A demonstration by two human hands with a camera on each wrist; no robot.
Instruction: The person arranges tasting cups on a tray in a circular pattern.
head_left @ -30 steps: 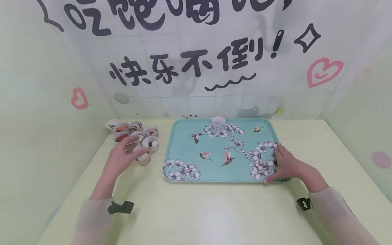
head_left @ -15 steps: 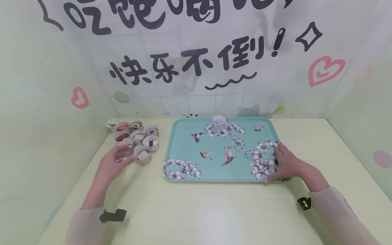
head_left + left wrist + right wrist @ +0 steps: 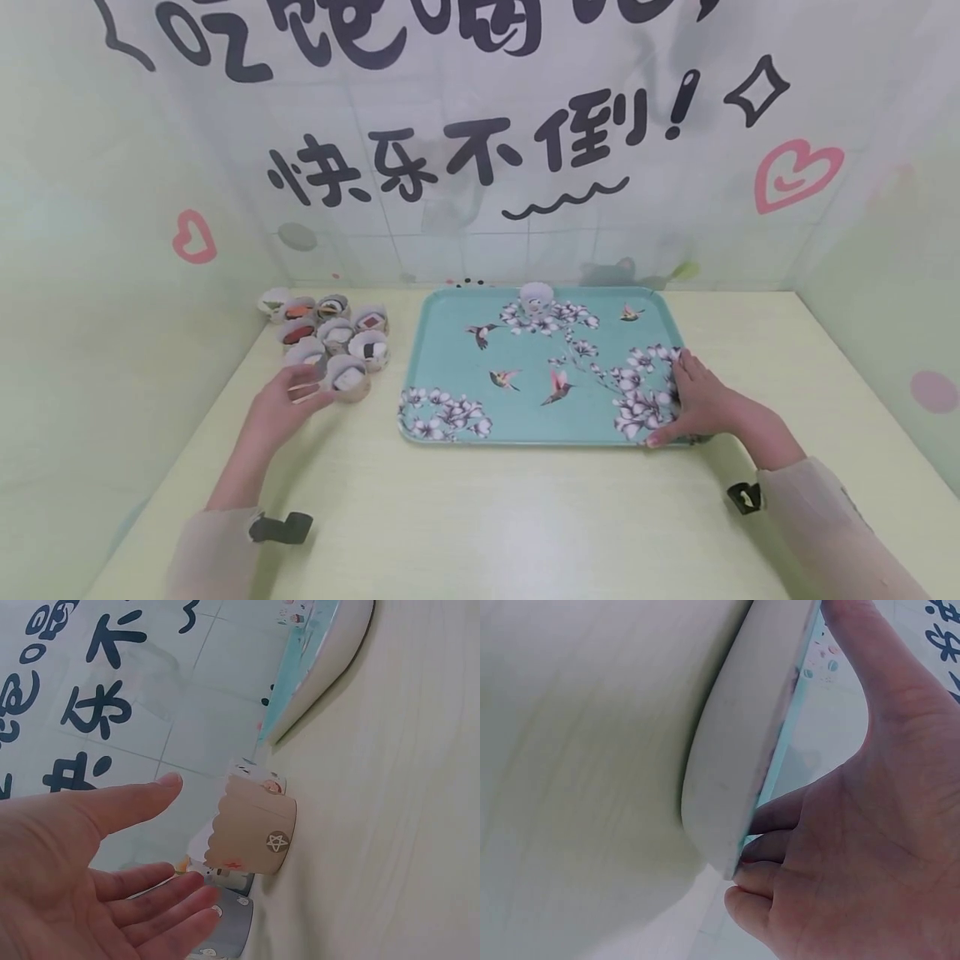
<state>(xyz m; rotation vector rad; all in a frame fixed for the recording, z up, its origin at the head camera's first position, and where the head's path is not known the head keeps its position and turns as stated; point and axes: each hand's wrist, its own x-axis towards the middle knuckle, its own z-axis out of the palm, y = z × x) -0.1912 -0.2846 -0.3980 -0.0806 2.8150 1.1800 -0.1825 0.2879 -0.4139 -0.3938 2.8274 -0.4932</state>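
My left hand (image 3: 279,410) hovers in front of a cluster of small paper cups, its thumb and fingers apart with nothing between them. Closest to its fingertips are a front cup (image 3: 347,377) with something pale inside and another cup (image 3: 305,357) just behind the fingers. The left wrist view shows a tan cup (image 3: 255,829) with a scalloped rim and a star mark beyond the open palm. My right hand (image 3: 701,402) holds the near right corner of a turquoise tray (image 3: 450,358) printed with birds and blossoms, fingers over the right rim and thumb at the front edge.
A single white cup (image 3: 536,300) stands at the tray's back edge. Further cups in the cluster hold sushi-like pieces, such as a red-topped one (image 3: 298,333) and one with a black band (image 3: 369,350). A wall with large lettering (image 3: 480,154) closes off the back of the table (image 3: 517,517).
My left hand has drawn back from over the front cups, toward the left and the near side, uncovering them. The right hand stays at the tray's corner.
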